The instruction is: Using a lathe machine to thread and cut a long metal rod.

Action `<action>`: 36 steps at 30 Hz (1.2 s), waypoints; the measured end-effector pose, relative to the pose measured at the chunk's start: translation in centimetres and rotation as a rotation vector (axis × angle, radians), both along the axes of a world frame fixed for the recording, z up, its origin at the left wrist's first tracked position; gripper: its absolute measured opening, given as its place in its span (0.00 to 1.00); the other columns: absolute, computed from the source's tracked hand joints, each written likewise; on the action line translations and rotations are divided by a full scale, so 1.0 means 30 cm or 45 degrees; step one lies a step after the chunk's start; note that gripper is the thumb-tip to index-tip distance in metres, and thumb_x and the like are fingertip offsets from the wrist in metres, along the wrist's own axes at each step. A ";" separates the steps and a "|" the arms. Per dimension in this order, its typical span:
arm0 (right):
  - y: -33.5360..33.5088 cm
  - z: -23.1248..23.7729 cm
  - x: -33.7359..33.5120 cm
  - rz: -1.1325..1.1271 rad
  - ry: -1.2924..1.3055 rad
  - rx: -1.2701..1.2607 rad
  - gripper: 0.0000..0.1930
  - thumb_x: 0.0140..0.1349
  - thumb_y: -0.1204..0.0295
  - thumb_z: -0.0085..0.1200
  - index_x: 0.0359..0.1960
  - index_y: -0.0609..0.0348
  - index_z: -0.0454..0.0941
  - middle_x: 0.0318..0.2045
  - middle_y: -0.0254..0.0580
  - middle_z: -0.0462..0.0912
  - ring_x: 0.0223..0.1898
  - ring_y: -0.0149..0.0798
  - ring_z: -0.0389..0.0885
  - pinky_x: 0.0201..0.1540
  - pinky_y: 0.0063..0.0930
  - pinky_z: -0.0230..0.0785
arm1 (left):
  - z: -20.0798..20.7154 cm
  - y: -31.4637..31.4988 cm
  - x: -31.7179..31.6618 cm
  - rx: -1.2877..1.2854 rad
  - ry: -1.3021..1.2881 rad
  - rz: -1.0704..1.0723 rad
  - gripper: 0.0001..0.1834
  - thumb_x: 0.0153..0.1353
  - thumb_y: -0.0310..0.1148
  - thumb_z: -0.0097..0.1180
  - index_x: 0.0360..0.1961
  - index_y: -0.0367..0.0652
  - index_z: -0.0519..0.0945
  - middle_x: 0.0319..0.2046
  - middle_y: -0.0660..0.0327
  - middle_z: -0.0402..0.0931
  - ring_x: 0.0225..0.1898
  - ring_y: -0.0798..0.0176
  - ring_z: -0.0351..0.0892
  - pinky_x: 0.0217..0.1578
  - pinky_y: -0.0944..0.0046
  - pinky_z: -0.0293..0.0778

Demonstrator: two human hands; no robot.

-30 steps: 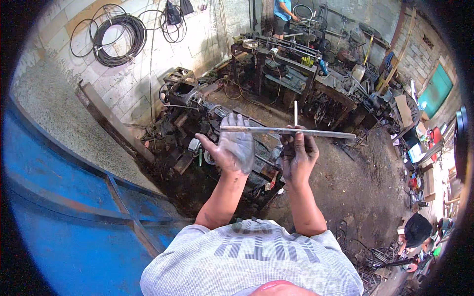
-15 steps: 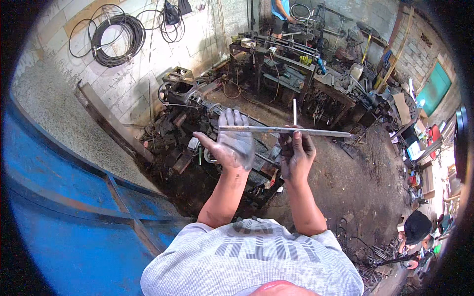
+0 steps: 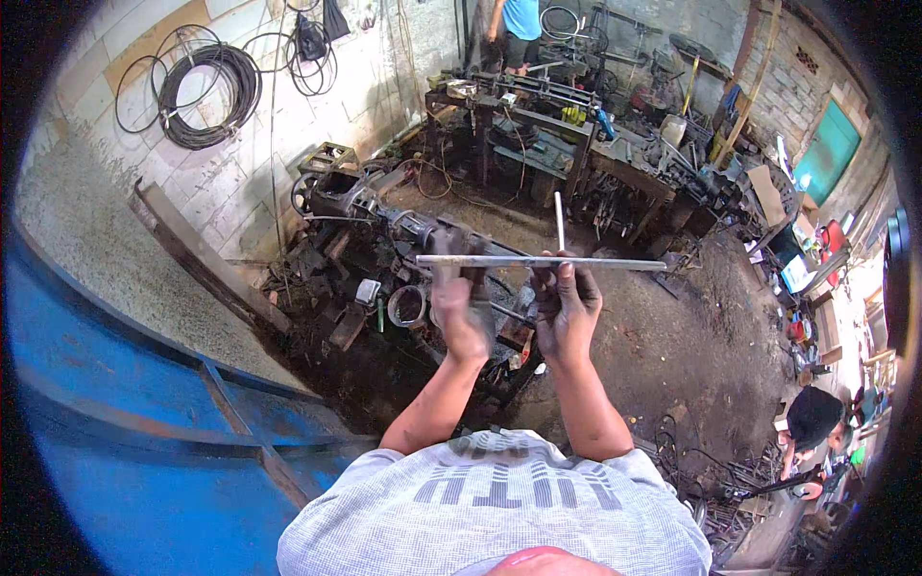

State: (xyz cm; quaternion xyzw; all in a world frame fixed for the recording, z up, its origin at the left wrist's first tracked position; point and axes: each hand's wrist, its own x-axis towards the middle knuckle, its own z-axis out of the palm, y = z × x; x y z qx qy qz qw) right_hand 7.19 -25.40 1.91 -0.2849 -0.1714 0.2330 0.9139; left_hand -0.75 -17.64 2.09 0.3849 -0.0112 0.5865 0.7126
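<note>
A long grey metal rod (image 3: 499, 260) lies level across the front of me. My right hand (image 3: 570, 309) is closed around it right of its middle, thumb in front. From the same grip a shorter, thinner pale rod (image 3: 559, 219) points away from me, and whether the two are joined cannot be told. My left hand (image 3: 463, 315) is at the left part of the long rod. Motion smears its fingers, so whether they touch the rod is unclear.
A machine (image 3: 408, 226) stands on the floor ahead, with a round tub (image 3: 407, 305) nearer. Farther off is a cluttered metal workbench (image 3: 547, 125), a person (image 3: 520, 24) behind it. A blue metal panel (image 3: 125, 422) runs along my left. Coiled black cable (image 3: 206, 101) hangs on the wall.
My left hand has turned from an open, spread palm behind the rod's left end to a blurred, more folded shape. The right hand keeps its hold. The view has shifted slightly.
</note>
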 end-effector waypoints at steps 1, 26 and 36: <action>0.002 0.000 0.000 -0.015 0.003 -0.002 0.12 0.63 0.73 0.53 0.44 0.69 0.75 0.39 0.49 0.81 0.41 0.37 0.80 0.45 0.32 0.75 | -0.013 -0.006 0.002 -0.002 0.003 -0.015 0.40 0.62 0.47 0.46 0.68 0.34 0.48 0.63 0.51 0.58 0.63 0.56 0.62 0.63 0.56 0.54; -0.107 0.107 0.208 0.053 0.512 0.782 0.58 0.50 0.30 0.43 0.65 0.76 0.43 0.67 0.60 0.49 0.69 0.52 0.47 0.70 0.43 0.42 | -0.060 0.070 0.084 -0.367 0.189 -0.231 0.11 0.57 0.26 0.61 0.41 0.35 0.78 0.37 0.60 0.79 0.37 0.66 0.78 0.43 0.65 0.77; -0.012 -0.042 0.068 -0.062 0.124 0.235 0.25 0.68 0.59 0.36 0.59 0.65 0.63 0.55 0.49 0.72 0.55 0.40 0.71 0.57 0.36 0.63 | -0.098 0.123 0.125 -0.385 0.308 -0.418 0.11 0.58 0.25 0.59 0.42 0.35 0.77 0.39 0.59 0.78 0.40 0.66 0.77 0.44 0.67 0.75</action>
